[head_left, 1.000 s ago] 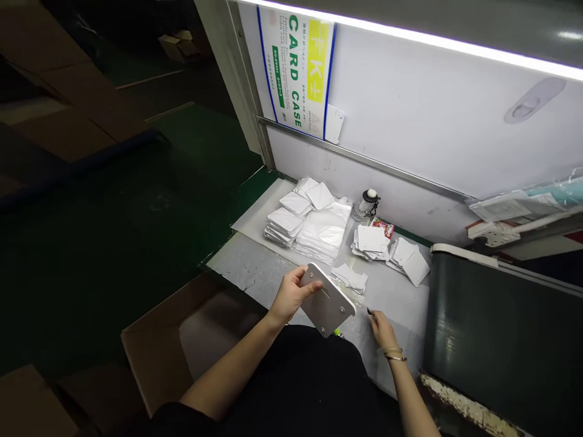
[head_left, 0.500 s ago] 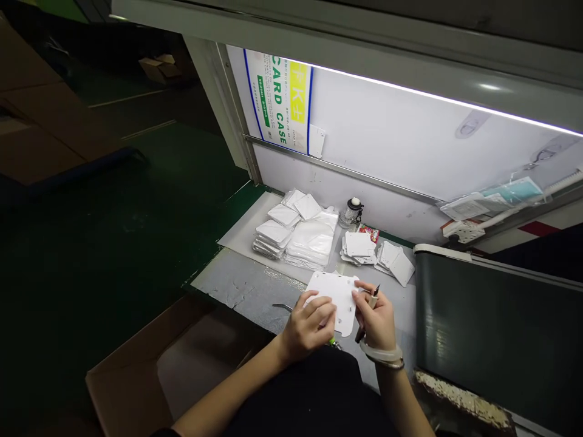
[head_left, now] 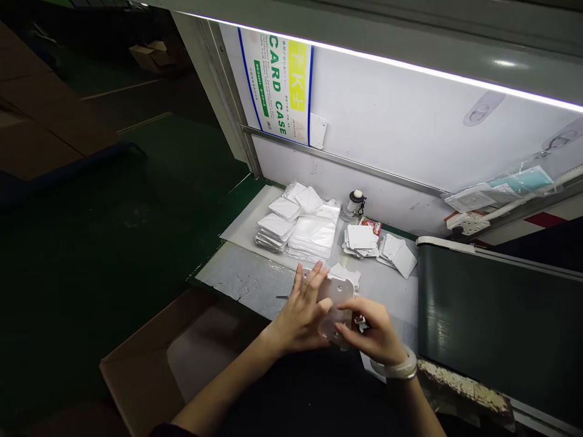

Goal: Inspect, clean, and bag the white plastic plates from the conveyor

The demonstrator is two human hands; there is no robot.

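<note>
On the grey workbench [head_left: 392, 297], stacks of white cards [head_left: 274, 229] lie beyond the hands. A translucent plastic sheet [head_left: 337, 309] sits between them, held up off the bench: the left hand [head_left: 303, 312] grasps its edge with spread fingers, and the right hand [head_left: 373, 331] pinches its lower side.

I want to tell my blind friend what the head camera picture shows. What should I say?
A left hand and a right hand hold a clear plastic card at a gray table. White cards and plastic bags lie in piles behind them, below a CARD CASE sign.
</note>
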